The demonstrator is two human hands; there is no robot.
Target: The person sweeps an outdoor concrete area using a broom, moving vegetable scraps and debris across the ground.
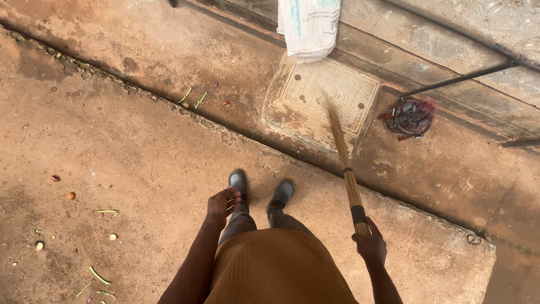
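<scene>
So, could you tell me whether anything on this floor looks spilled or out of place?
Yes: green stalk scraps and small round bits lie scattered at left, more scraps near the crack. The right hand holds a broom.

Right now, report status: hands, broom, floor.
Right hand gripping broom, bristles over square cover. Left hand empty, loosely curled. Green scraps on floor at left.

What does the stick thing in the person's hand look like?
Start at the square patterned cover set in the concrete step. Pointing toward it is a hand broom, a thin bundle of straw-coloured sticks bound with dark bands, gripped by the right hand. Nothing else here is long and bundled.
</scene>
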